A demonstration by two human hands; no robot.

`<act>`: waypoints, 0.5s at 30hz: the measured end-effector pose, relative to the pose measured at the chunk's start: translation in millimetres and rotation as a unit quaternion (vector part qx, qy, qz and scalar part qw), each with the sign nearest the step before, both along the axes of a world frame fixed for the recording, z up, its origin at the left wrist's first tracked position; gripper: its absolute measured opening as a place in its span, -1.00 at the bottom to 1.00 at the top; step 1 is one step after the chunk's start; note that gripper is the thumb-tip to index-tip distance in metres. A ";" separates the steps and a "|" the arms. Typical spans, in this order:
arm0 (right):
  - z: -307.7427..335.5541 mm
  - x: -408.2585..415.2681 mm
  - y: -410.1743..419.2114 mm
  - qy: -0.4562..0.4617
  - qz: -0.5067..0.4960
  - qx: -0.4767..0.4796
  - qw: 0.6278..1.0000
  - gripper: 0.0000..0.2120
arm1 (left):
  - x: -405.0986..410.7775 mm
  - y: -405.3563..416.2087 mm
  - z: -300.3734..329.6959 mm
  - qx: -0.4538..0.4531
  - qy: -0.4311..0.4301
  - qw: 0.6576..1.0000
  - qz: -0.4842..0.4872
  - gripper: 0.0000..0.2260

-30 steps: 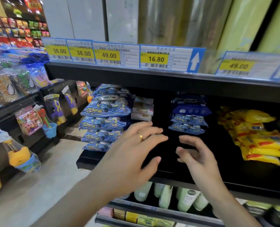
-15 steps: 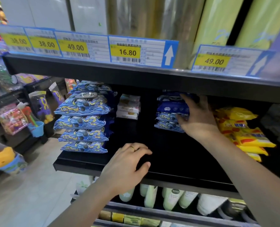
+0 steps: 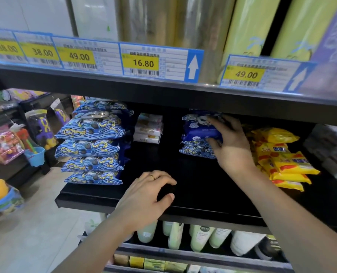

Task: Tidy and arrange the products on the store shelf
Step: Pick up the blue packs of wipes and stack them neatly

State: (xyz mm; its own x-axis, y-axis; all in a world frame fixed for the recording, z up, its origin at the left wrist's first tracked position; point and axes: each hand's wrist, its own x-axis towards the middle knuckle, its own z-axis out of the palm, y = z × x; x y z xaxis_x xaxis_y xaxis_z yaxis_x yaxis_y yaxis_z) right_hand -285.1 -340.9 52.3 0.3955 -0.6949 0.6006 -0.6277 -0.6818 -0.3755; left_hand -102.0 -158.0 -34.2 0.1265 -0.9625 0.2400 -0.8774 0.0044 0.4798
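Note:
A small stack of blue packs [image 3: 198, 149] stands at the back middle of the black shelf [image 3: 203, 184]. My right hand [image 3: 230, 144] grips the dark blue top pack [image 3: 200, 132] of that stack, thumb under it and fingers over it. My left hand [image 3: 146, 196] rests on the shelf's front part, fingers curled, a ring on one finger, holding nothing. A taller pile of blue wave-patterned packs [image 3: 90, 142] stands at the shelf's left end.
White boxed packs [image 3: 148, 128] sit behind, between the two blue stacks. Yellow packs [image 3: 280, 158] lie at the right. Price labels [image 3: 144, 63] line the upper shelf edge [image 3: 163, 93]. Pale green bottles [image 3: 175, 235] fill the shelf below. Hanging toys [image 3: 33, 138] flank the left aisle.
My right hand reached from the shelf's front to the back stack and closed on its top pack. My left hand dropped onto the shelf front. The view moved closer.

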 end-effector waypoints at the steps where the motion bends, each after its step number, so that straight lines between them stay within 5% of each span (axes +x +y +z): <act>1: -5.1 -5.6 13.5 -0.032 0.012 -0.013 0.999 -0.43 | 0.6 -0.1 0.3 0.000 0.016 1.000 0.004 -0.71; 4: -28.1 -22.5 60.3 -0.089 0.056 -0.027 0.994 -0.40 | 2.2 -1.6 11.4 -0.012 0.211 0.977 0.018 -0.84; 7: -50.8 -31.6 103.1 -0.102 0.076 0.001 0.992 -0.37 | -1.4 0.7 32.1 -0.006 0.461 0.887 0.037 -0.76; 10: -66.6 -33.3 131.4 -0.109 0.092 0.000 0.990 -0.29 | -12.5 11.9 39.0 0.039 0.539 0.841 0.021 -0.50; 15: -75.1 -34.4 157.1 -0.133 0.142 -0.023 0.981 -0.28 | -33.1 28.5 40.7 0.049 0.573 0.817 0.022 -0.54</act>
